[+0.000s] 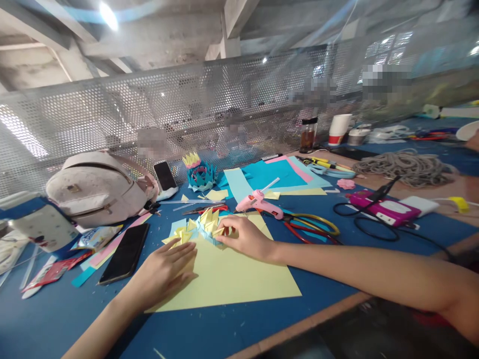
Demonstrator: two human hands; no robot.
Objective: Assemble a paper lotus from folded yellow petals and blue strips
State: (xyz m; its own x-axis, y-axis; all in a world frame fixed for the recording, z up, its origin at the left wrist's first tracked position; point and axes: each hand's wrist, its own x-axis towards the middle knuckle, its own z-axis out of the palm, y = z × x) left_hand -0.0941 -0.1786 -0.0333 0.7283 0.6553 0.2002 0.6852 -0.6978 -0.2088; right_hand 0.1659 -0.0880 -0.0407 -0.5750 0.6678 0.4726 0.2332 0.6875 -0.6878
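A large sheet of pale yellow paper lies on the blue tabletop in front of me. On its far part is a spiky strip of folded paper, light blue below with yellow points. My right hand pinches the right end of this strip between thumb and fingers. My left hand lies with fingers stretched out over the sheet's left side, its fingertips at a cluster of yellow folded points. Whether the cluster joins the strip I cannot tell. Just beyond my right hand rests a pink glue gun.
Scissors with red and yellow handles lie right of the glue gun. A finished-looking blue paper crown stands behind. Left are a black phone, a mug and a pale backpack. A magenta power box with cables sits right.
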